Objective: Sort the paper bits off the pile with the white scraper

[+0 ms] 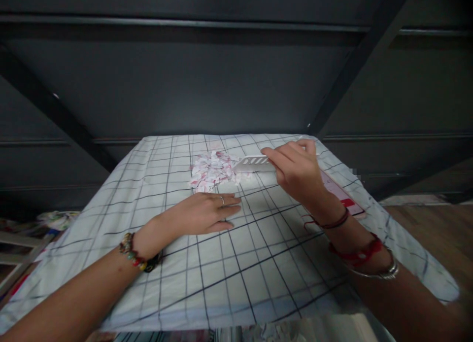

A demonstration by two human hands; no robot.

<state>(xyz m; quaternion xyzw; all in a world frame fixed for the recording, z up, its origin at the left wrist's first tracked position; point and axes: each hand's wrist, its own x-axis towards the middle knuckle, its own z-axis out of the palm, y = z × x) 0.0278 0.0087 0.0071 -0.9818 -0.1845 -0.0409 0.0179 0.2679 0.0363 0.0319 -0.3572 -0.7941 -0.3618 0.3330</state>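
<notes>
A loose heap of torn paper scraps [212,169], white with pink marks, lies on the checked cloth [258,263]. My left hand [207,213] rests flat on the cloth just in front of the heap, palm down, with its fingers stretched out to the right. Between the fingers and thumb of my right hand [295,169] is a white slotted plastic piece [254,163]. Its left end reaches the right side of the heap, with a few scraps beside it. My right hand hides the rest of the piece, so its full shape cannot be made out.
A flat pinkish phone-like object [342,196] with a red patch lies partly behind my right wrist. Dark panels [207,85] stand along the table's far edge. Pale bars [18,248] are at the left, wooden floor [424,223] at the right.
</notes>
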